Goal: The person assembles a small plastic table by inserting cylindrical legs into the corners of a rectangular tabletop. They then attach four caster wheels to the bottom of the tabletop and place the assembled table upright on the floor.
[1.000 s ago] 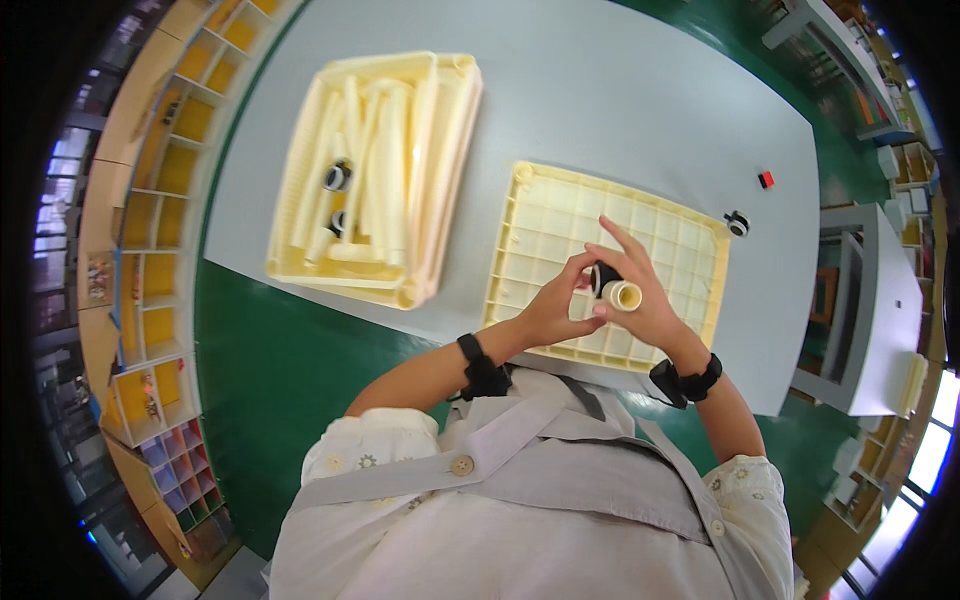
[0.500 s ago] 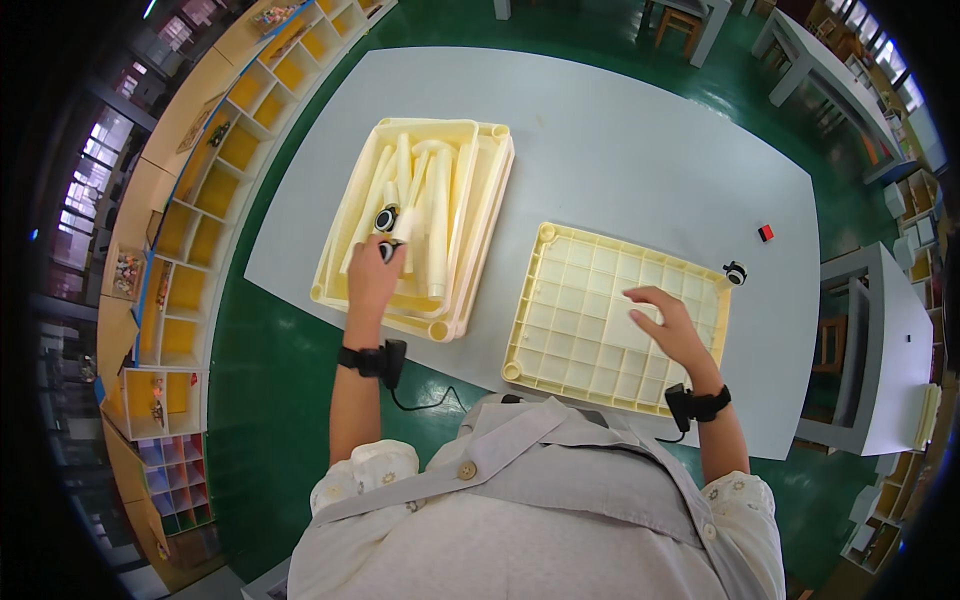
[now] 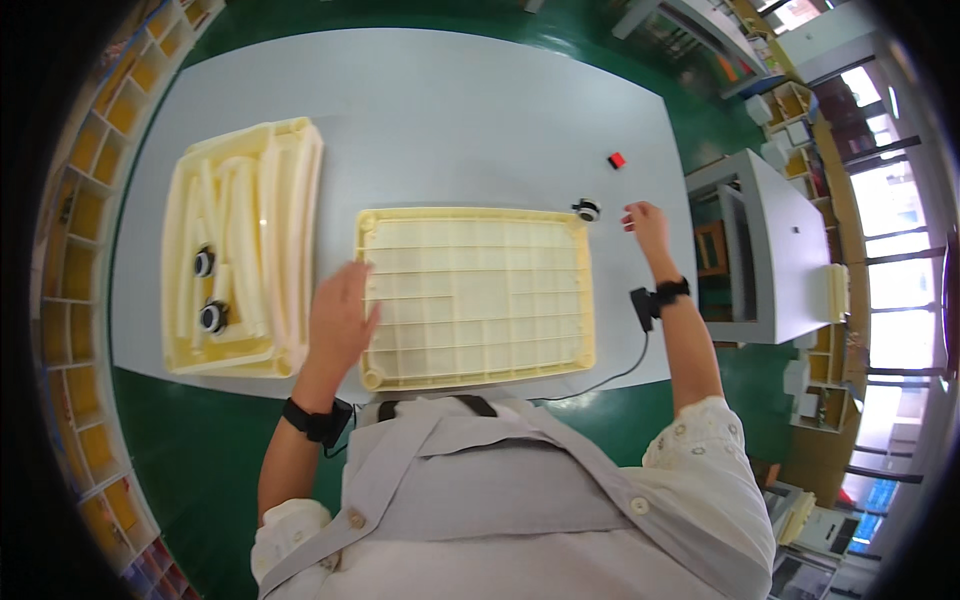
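Note:
A pale yellow ribbed panel (image 3: 455, 355) lies on the grey table with its grid face up. My left hand (image 3: 342, 312), somewhat blurred, is at the panel's left edge, fingers stretched and holding nothing I can see. A black and white caster wheel (image 3: 588, 210) is at the panel's far right corner. To the right of this wheel, my right hand (image 3: 648, 226) hovers with loosely bent, parted fingers and nothing visible in it. In the pale yellow bin (image 3: 300, 215) at the left, two more caster wheels (image 3: 213, 317) rest among several cream tubes (image 3: 243, 240).
A small red and black block (image 3: 616, 160) sits on the table (image 3: 450, 120) beyond the right hand. Cubby shelves (image 3: 85, 260) line the left side. Another grey table (image 3: 775, 250) stands to the right. A dark cable (image 3: 610, 378) trails from my right wrist strap.
The view has swung to the right. My left hand has left the bin's caster wheel and moved to the panel's left edge. My right hand has gone from over the panel to beyond its right side.

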A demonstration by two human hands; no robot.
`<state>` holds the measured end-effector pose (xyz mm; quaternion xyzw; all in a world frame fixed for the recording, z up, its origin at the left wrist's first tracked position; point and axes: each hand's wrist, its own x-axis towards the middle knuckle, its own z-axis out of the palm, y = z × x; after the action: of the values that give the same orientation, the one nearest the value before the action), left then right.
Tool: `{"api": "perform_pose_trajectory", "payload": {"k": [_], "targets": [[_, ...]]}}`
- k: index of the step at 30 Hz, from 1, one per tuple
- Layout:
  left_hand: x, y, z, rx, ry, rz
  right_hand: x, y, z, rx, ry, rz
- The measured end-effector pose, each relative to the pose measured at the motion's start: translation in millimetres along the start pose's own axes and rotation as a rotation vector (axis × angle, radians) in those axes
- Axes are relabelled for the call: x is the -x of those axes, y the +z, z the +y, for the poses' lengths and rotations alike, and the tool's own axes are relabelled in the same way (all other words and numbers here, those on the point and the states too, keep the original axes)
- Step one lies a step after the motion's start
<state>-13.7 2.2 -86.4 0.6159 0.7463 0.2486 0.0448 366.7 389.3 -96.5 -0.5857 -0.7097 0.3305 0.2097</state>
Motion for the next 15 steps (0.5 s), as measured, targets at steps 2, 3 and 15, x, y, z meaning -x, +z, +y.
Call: {"api": "perform_pose_trajectory", "payload": {"k": [2, 3, 15], "targets": [[0, 44, 20, 0.024, 0.035, -0.193, -14, 10, 5, 0.274, 0.16, -0.118], [-2, 62, 25, 0.032, 0.062, -0.293, -25, 16, 24, 0.325, 0.175, -0.109], [-34, 165, 15, 0.059, -0.017, -0.198, -63, 67, -44, 0.839, 0.523, -0.705]]}}
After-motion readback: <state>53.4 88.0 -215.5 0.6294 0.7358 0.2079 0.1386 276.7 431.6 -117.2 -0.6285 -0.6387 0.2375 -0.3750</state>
